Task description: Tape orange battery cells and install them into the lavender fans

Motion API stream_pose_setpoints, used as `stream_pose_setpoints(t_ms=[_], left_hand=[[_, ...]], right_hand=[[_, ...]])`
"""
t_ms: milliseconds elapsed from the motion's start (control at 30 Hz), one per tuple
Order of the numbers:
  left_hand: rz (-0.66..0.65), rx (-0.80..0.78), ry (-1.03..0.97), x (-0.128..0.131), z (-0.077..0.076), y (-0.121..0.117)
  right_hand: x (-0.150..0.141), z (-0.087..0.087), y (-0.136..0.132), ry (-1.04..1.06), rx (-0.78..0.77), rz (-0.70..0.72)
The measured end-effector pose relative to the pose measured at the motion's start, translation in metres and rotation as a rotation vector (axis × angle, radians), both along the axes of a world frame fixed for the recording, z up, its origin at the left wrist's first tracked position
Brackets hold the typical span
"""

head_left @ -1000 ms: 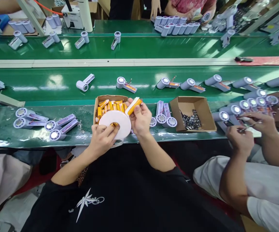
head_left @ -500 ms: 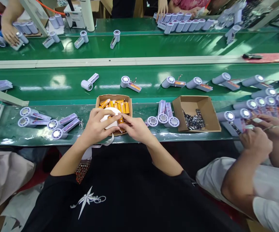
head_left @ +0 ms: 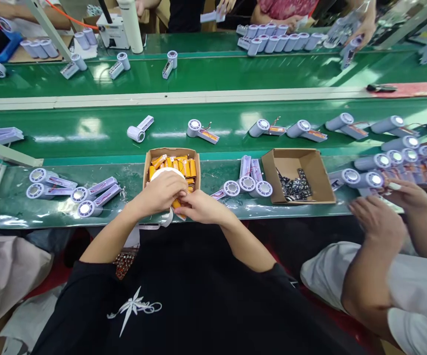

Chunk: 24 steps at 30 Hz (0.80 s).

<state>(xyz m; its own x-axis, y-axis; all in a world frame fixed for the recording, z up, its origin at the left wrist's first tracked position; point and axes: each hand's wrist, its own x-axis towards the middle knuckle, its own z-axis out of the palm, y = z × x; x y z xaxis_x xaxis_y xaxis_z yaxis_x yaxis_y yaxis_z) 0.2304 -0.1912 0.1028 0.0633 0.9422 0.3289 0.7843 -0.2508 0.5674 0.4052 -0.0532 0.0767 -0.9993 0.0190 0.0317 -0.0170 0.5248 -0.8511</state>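
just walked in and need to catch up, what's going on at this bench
The person's left hand is on a white roll, beside the right hand, with an orange piece at the fingers. More orange cylinders lie in the cardboard box just behind. Lilac housings lie on both sides, and another carton holds small dark parts. To the right, a co-worker's hands are busy near more housings.
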Motion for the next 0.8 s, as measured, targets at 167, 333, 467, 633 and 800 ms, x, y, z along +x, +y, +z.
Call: stream_pose_setpoints(t_ms=[167, 333, 467, 633, 800], left_hand=[[0.027, -0.226, -0.292, -0.044, -0.015, 0.042], [0.647, -0.430, 0.181, -0.136, -0.027, 0.106], [0.839, -0.510, 0.355, -0.189, -0.031, 0.117], [0.841, -0.619, 0.489, -0.218, -0.030, 0.110], [0.752, -0.771, 0.540, -0.234, -0.032, 0.117]], right_hand=[[0.008, -0.019, 0.000, 0.049, -0.357, -0.154], [0.017, -0.018, 0.010, 0.001, -0.751, -0.275], [0.033, -0.009, 0.022, -0.017, -0.766, -0.367], [0.067, -0.022, 0.040, -0.080, -0.692, -0.524], [0.073, -0.043, 0.047, -0.132, -0.723, -0.522]])
